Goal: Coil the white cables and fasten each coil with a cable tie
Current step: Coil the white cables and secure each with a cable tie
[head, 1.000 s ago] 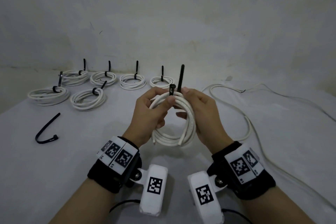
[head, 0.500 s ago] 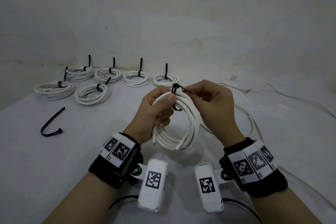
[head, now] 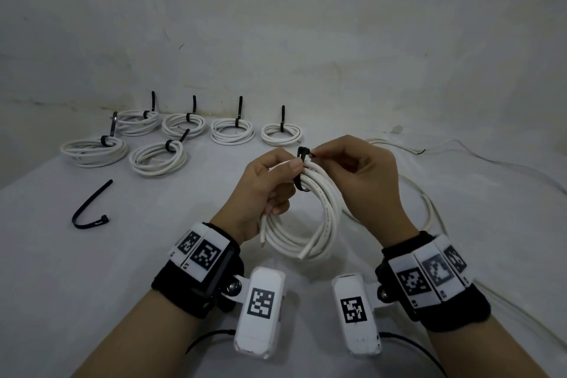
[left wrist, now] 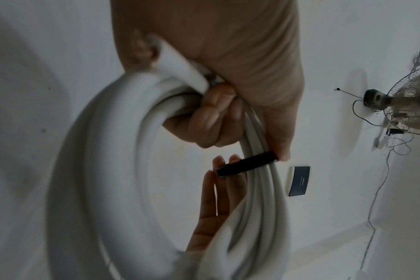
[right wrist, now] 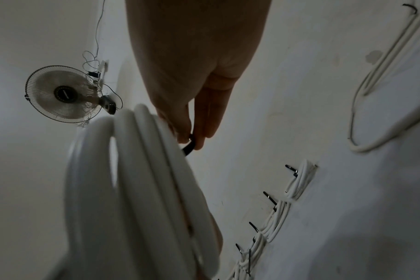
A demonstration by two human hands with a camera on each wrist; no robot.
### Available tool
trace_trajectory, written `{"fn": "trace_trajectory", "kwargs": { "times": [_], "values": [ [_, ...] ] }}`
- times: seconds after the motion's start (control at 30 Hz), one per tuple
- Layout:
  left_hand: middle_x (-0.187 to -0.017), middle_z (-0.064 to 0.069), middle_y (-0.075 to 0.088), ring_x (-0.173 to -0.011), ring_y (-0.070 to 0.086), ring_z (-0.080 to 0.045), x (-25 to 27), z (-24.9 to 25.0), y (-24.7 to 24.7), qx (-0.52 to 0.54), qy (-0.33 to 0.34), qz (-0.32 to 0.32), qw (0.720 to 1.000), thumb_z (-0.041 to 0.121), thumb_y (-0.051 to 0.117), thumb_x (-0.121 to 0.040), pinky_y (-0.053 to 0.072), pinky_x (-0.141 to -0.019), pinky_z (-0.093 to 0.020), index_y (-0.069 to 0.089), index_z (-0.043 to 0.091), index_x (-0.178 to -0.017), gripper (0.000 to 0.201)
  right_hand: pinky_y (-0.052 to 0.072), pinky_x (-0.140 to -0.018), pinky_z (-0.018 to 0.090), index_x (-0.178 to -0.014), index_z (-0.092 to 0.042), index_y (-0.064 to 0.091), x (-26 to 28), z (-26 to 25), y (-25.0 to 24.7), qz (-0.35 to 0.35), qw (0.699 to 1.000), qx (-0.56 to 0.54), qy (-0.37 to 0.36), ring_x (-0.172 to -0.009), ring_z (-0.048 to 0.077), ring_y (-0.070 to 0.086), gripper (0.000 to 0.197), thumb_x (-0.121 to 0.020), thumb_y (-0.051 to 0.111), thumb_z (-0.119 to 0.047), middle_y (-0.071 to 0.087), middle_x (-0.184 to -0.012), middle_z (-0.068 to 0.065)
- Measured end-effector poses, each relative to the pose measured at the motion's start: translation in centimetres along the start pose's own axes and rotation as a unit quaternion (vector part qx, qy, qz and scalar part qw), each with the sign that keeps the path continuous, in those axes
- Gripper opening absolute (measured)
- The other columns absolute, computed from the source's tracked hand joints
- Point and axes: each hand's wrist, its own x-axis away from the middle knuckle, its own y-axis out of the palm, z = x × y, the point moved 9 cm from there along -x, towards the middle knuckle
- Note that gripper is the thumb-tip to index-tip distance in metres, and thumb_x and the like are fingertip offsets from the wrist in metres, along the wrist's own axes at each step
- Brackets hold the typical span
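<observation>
A white cable coil [head: 319, 218] hangs in the air between both hands above the table. My left hand [head: 264, 190] grips the coil's top left, thumb pressed beside a black cable tie [head: 302, 169] looped around the strands. My right hand [head: 362, 175] pinches the tie's tail just right of its head. In the left wrist view the tie [left wrist: 248, 163] crosses the coil [left wrist: 122, 170] under my thumb. In the right wrist view my fingertips [right wrist: 194, 140] pinch the black tie [right wrist: 189, 147] beside the coil [right wrist: 142, 180].
Several tied coils [head: 233, 130] lie in rows at the back left of the table. A spare black cable tie [head: 89, 209] lies at the left. A loose white cable [head: 429, 202] trails across the right side. A wall fan [right wrist: 65, 93] hangs on the wall.
The tie's tail, upright a second ago, has been bent over and threaded by my right hand, which now pinches it at the head. Both hands sit slightly higher.
</observation>
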Motion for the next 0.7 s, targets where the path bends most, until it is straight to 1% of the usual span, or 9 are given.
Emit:
{"fn": "trace_trajectory", "kwargs": {
  "times": [0.03, 0.13, 0.2, 0.3, 0.4, 0.47, 0.6, 0.67, 0.7],
  "values": [
    [-0.039, 0.013, 0.036, -0.031, 0.025, 0.000, 0.0, 0.0, -0.1, -0.006, -0.003, 0.005, 1.000, 0.031, 0.064, -0.070, 0.025, -0.033, -0.013, 0.058, 0.026, -0.052, 0.019, 0.053, -0.069, 0.021, -0.085, -0.015, 0.070, 0.0, -0.2, 0.0, -0.002, 1.000, 0.016, -0.013, -0.072, 0.009, 0.068, 0.021, -0.079, 0.069, 0.005, 0.070, -0.079, -0.005],
    [-0.040, 0.011, 0.032, -0.031, 0.024, -0.001, -0.1, 0.0, -0.1, -0.016, -0.011, 0.007, 1.000, 0.035, 0.065, -0.064, 0.025, -0.033, -0.013, 0.057, 0.026, -0.051, 0.018, 0.051, -0.068, 0.015, -0.085, -0.016, 0.069, -0.1, -0.8, -0.4, -0.002, 0.998, 0.047, -0.043, -0.072, 0.006, 0.066, 0.021, -0.078, 0.068, 0.004, 0.068, -0.076, -0.010],
    [-0.040, 0.012, 0.032, -0.031, 0.024, -0.001, -0.1, -0.1, 0.0, -0.020, -0.015, 0.007, 1.000, 0.033, 0.065, -0.065, 0.025, -0.033, -0.013, 0.057, 0.025, -0.051, 0.018, 0.049, -0.069, 0.012, -0.085, -0.018, 0.068, -0.2, -1.3, -0.6, 0.001, 0.996, 0.065, -0.066, -0.073, 0.004, 0.065, 0.023, -0.078, 0.068, 0.004, 0.066, -0.075, -0.011],
    [-0.040, 0.011, 0.031, -0.031, 0.023, -0.001, -0.1, -0.3, 0.3, -0.019, -0.025, 0.004, 0.999, 0.028, 0.064, -0.070, 0.025, -0.033, -0.013, 0.058, 0.025, -0.049, 0.022, 0.047, -0.068, 0.011, -0.085, -0.017, 0.068, -0.2, -1.6, -0.7, 0.007, 0.992, 0.083, -0.091, -0.073, 0.001, 0.064, 0.023, -0.078, 0.067, 0.005, 0.065, -0.075, -0.009],
    [-0.040, 0.011, 0.029, -0.031, 0.023, 0.000, -0.1, -0.7, 0.4, -0.018, -0.042, 0.002, 0.999, 0.024, 0.054, -0.077, 0.024, -0.033, -0.013, 0.057, 0.024, -0.047, 0.030, 0.050, -0.069, 0.014, -0.083, -0.007, 0.071, -0.1, -2.0, -0.5, 0.001, 0.985, 0.117, -0.125, -0.074, 0.005, 0.063, 0.013, -0.080, 0.065, 0.004, 0.066, -0.077, -0.005],
    [-0.040, 0.011, 0.029, -0.031, 0.022, -0.001, 0.0, -0.7, 0.5, -0.020, -0.044, 0.002, 0.999, 0.023, 0.053, -0.077, 0.022, -0.033, -0.014, 0.056, 0.024, -0.047, 0.031, 0.050, -0.070, 0.015, -0.082, -0.003, 0.071, 0.0, -2.4, -0.5, 0.002, 0.979, 0.138, -0.149, -0.074, 0.007, 0.062, 0.010, -0.080, 0.064, 0.004, 0.067, -0.077, -0.001],
    [-0.038, 0.012, 0.033, -0.030, 0.023, -0.001, 0.0, -0.7, 0.2, -0.044, -0.046, 0.021, 0.998, 0.022, 0.056, -0.075, 0.022, -0.034, -0.013, 0.059, 0.024, -0.048, 0.027, 0.050, -0.071, 0.013, -0.083, -0.004, 0.072, 0.0, -2.4, -0.4, -0.011, 0.986, 0.108, -0.126, -0.074, 0.005, 0.065, 0.009, -0.080, 0.066, 0.001, 0.068, -0.077, -0.004],
    [-0.038, 0.011, 0.034, -0.030, 0.023, -0.002, 0.1, -0.6, 0.1, -0.055, -0.042, 0.028, 0.997, 0.022, 0.058, -0.073, 0.022, -0.034, -0.013, 0.059, 0.023, -0.050, 0.023, 0.053, -0.070, 0.015, -0.085, -0.006, 0.071, 0.0, -2.3, -0.3, -0.023, 0.990, 0.092, -0.102, -0.074, 0.005, 0.067, 0.007, -0.080, 0.067, -0.002, 0.069, -0.076, -0.004],
    [-0.038, 0.011, 0.034, -0.030, 0.023, -0.002, 0.1, -0.4, 0.1, -0.056, -0.038, 0.031, 0.997, 0.022, 0.059, -0.073, 0.023, -0.033, -0.014, 0.059, 0.020, -0.053, 0.021, 0.054, -0.070, 0.017, -0.086, -0.007, 0.069, -0.1, -2.0, -0.2, -0.031, 0.993, 0.080, -0.079, -0.074, 0.006, 0.067, 0.009, -0.080, 0.068, -0.001, 0.069, -0.076, -0.003]
  ]
}}
